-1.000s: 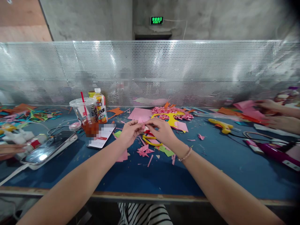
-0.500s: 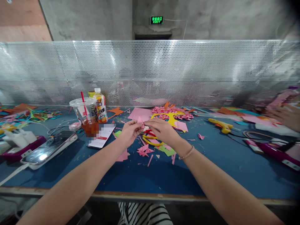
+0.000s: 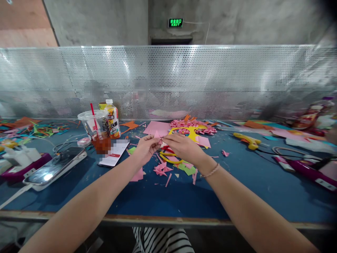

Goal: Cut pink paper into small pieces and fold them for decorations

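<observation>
Head view: your left hand (image 3: 145,149) and right hand (image 3: 181,147) meet fingertip to fingertip over the blue table (image 3: 237,189), both pinched on one small pink paper piece (image 3: 159,139) held just above the surface, w/ yellow-handled scissors (image 3: 170,156) lying under them. Right wrist carries a thin bracelet (image 3: 210,172). Pink & green paper scraps (image 3: 168,168) lie scattered just below the hands; a pink sheet (image 3: 156,128) and a yellow cutout w/ pink paper flowers (image 3: 192,128) sit behind them. Containers, left of your hands: a clear lidded plastic cup (image 3: 96,130) w/ a red straw, holding reddish-brown drink in its lower part (upper part looks empty), and right behind it, touching or nearly so, a small bottle (image 3: 112,118) w/ white cap, contents can't tell. A phone (image 3: 55,168) lies near the left edge; a yellow glue gun (image 3: 247,140) sits well right.
</observation>
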Available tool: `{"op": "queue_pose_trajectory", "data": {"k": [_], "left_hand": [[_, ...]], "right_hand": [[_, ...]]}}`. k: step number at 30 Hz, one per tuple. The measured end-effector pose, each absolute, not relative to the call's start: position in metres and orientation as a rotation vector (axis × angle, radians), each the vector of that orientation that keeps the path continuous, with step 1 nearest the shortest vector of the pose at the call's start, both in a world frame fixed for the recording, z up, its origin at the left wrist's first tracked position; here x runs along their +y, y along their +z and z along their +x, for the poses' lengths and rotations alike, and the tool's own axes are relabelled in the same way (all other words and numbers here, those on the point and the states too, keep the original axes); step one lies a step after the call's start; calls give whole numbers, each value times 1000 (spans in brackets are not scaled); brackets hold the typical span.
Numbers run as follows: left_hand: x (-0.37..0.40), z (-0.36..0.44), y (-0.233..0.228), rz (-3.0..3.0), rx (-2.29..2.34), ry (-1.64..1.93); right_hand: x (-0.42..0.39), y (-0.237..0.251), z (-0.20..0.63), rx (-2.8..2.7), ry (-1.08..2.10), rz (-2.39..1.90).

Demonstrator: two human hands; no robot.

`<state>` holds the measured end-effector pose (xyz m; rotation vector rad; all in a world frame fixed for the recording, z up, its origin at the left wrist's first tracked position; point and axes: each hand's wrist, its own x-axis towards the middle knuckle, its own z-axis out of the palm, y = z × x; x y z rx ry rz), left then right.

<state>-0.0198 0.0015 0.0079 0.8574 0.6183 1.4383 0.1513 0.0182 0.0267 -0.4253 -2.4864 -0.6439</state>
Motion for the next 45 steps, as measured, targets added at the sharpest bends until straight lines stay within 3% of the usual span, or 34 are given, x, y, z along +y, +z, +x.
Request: {"op": "queue_pose_trajectory", "data": {"k": [6, 19, 22, 35, 42, 45], "left_hand": [[0, -19, 9, 904, 609, 1443], [-4, -14, 11, 1043, 732, 1501], [-3, -14, 8, 1079, 714, 1480], [-1, -15, 6, 1140, 694, 1428], [-1, -16, 8, 1179, 760, 1444], [1, -17, 6, 1235, 776, 1432]], "right_hand": [[18, 25, 149, -2459, -542, -427], [19, 13, 126, -1962, 746, -755], [15, 15, 125, -1906, 900, -740], [18, 15, 127, -1918, 1041, -769], [21, 13, 128, -2080, 513, -853], [18, 15, 129, -2134, 514, -816]]}}
